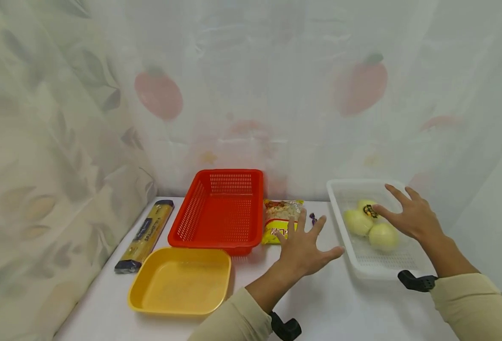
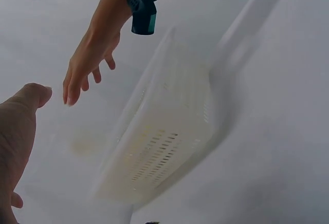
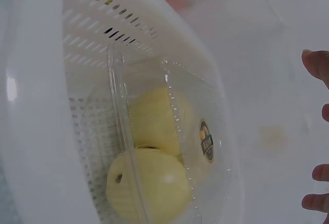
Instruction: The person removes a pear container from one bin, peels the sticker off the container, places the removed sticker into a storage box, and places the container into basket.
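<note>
My right hand [image 1: 417,218] hovers over the right side of a white perforated basket [image 1: 348,253], fingers spread and apart from the contents. Inside it sits a clear plastic box [image 3: 121,100] with pale yellow-green round fruits [image 3: 154,183] and a dark label [image 3: 206,141]. Left of that basket, my left hand [image 1: 304,253] is held above the table, fingers splayed, holding nothing. Its fingertips overlap the view of a yellow instant noodle packet [image 1: 274,220]. Beyond them lies a small purple wrapped candy [image 1: 312,218]. The left wrist view shows the left thumb [image 2: 33,95] extended.
A red perforated basket [image 1: 234,210] stands at the back, with a yellow tray [image 1: 180,282] in front of it. A spaghetti pack [image 1: 146,234] lies along the table's left edge. Curtains [image 1: 255,94] hang behind and at the left.
</note>
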The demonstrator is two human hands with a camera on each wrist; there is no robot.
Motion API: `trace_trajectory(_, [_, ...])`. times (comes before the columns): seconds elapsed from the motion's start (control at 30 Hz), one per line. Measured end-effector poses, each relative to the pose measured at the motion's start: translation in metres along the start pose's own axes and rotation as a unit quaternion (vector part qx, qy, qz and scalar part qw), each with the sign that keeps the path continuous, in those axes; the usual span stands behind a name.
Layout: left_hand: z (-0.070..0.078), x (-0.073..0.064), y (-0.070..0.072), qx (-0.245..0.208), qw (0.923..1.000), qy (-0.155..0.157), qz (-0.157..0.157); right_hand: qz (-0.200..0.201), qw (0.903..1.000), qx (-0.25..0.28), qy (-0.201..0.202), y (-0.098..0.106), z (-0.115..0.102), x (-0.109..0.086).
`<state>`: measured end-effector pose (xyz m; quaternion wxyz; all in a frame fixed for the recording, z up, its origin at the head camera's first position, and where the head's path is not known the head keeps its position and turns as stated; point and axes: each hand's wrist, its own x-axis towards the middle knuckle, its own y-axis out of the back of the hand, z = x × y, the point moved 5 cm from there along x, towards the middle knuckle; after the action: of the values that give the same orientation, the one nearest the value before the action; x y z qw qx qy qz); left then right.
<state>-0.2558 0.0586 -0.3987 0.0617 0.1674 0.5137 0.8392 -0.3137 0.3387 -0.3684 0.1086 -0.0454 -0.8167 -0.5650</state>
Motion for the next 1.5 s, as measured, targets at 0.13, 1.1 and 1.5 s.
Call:
trace_trajectory(0.13, [0.005, -0.002, -0.007, -0.002, 1.0, -0.001, -0.004, -0.001, 1.0, -0.001, -0.004, -0.002, 0.004, 0.0])
trace_trajectory(1.1, [0.022, 0.002, -0.075, -0.06, 0.9962, 0.022, -0.059, 0.006, 0.9998, 0.018, -0.007, -0.01, 0.027, -0.008])
trace_trajectory(1.5, [0.025, 0.004, -0.099, -0.065, 0.9942, 0.023, -0.083, -0.001, 0.9995, 0.03, -0.008, -0.016, 0.034, -0.011])
